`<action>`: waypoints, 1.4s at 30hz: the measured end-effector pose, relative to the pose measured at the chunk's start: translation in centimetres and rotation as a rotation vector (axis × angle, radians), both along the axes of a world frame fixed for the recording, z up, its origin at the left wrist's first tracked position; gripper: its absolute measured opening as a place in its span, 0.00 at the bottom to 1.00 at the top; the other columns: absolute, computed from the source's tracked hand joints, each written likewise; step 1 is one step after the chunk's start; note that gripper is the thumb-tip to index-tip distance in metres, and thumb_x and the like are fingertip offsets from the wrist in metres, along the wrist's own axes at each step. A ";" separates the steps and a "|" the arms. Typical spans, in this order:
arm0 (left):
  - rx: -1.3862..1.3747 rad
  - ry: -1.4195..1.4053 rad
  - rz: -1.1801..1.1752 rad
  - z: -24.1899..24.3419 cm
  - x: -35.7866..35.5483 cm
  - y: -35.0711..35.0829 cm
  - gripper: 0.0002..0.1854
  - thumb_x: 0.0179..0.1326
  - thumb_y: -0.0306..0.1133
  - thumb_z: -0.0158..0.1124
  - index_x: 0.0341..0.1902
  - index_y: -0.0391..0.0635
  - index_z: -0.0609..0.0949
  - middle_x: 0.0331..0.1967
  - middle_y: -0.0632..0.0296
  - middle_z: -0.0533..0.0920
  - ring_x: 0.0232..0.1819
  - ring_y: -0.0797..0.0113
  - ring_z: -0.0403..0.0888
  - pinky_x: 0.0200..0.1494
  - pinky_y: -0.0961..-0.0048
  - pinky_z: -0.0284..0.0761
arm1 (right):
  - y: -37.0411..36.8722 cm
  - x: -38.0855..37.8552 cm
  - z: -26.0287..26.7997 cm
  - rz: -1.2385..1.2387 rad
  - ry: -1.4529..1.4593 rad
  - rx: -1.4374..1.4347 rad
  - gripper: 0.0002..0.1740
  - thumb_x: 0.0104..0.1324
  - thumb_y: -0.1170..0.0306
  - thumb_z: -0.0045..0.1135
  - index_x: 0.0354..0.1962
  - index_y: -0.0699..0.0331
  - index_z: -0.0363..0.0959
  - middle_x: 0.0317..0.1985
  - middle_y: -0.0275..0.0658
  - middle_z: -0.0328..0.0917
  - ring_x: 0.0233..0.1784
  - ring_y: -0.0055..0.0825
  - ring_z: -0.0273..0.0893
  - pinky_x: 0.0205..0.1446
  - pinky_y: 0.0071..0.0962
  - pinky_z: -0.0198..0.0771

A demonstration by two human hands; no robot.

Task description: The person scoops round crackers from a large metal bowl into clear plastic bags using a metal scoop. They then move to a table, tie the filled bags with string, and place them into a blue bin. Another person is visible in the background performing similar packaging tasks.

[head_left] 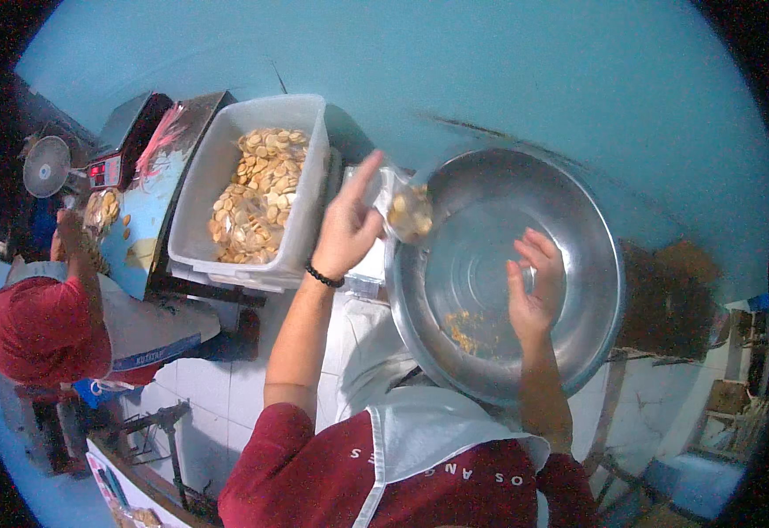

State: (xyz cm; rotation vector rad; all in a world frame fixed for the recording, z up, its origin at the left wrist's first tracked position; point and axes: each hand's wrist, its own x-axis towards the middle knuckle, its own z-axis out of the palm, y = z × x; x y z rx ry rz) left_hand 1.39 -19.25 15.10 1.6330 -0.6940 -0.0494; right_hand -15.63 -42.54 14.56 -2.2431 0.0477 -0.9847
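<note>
My left hand point(350, 228), with a dark bead bracelet at the wrist, is between the plastic tub and the metal basin. Its index finger points away and its thumb is apart. Just right of the fingers is a blurred clear plastic bag of yellowish pieces point(411, 212), over the basin's left rim. Whether the hand grips it I cannot tell. My right hand point(539, 284) hovers over the wide metal basin point(599, 264), its fingers curled, apart and holding nothing. Yellowish crumbs point(467, 332) lie on the basin's bottom.
At left, a translucent tub point(315, 165) contains round flat chips and filled bags point(252, 231). Beyond it are a table point(135, 221), pink ties point(162, 142) and a digital scale point(108, 170). A co-worker in red point(47, 330) sits there. White packaging point(366, 264) lies beside the basin.
</note>
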 end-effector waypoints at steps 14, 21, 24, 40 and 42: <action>0.946 -0.461 0.143 -22.1 4.3 8.6 0.17 0.58 0.26 0.52 0.50 0.48 0.82 0.56 0.62 0.80 0.53 0.59 0.78 0.56 0.66 0.75 | 0.9 -11.7 -6.0 0.019 0.556 0.015 0.14 0.62 0.74 0.61 0.46 0.64 0.75 0.50 0.47 0.75 0.49 0.42 0.78 0.48 0.33 0.77; 0.911 -0.326 0.291 -23.4 1.6 7.6 0.23 0.58 0.25 0.51 0.58 0.50 0.77 0.67 0.64 0.71 0.51 0.55 0.82 0.53 0.61 0.78 | 2.2 -15.4 -4.9 -0.053 0.666 0.016 0.14 0.63 0.70 0.59 0.47 0.63 0.75 0.54 0.47 0.72 0.49 0.39 0.77 0.45 0.32 0.77; 0.975 -0.312 0.300 -19.9 -0.2 7.1 0.20 0.57 0.26 0.54 0.54 0.54 0.80 0.67 0.63 0.71 0.39 0.53 0.85 0.41 0.59 0.81 | 1.4 -17.3 -5.9 -0.085 0.667 -0.018 0.14 0.61 0.70 0.60 0.45 0.63 0.75 0.54 0.47 0.72 0.50 0.37 0.77 0.45 0.31 0.76; 0.392 0.154 0.081 -19.4 -12.5 3.7 0.33 0.64 0.34 0.63 0.68 0.33 0.63 0.63 0.39 0.70 0.57 0.51 0.78 0.53 0.66 0.79 | -11.4 -27.1 -15.5 -0.804 0.699 -0.168 0.39 0.59 0.70 0.60 0.67 0.65 0.57 0.67 0.57 0.60 0.70 0.52 0.58 0.74 0.44 0.50; 0.355 0.377 0.011 -20.4 -12.8 3.6 0.40 0.64 0.34 0.64 0.72 0.32 0.53 0.67 0.38 0.65 0.62 0.54 0.73 0.54 0.68 0.78 | -13.3 -27.1 -17.1 -0.931 0.648 0.008 0.43 0.58 0.68 0.62 0.68 0.67 0.53 0.68 0.57 0.58 0.71 0.51 0.57 0.74 0.42 0.50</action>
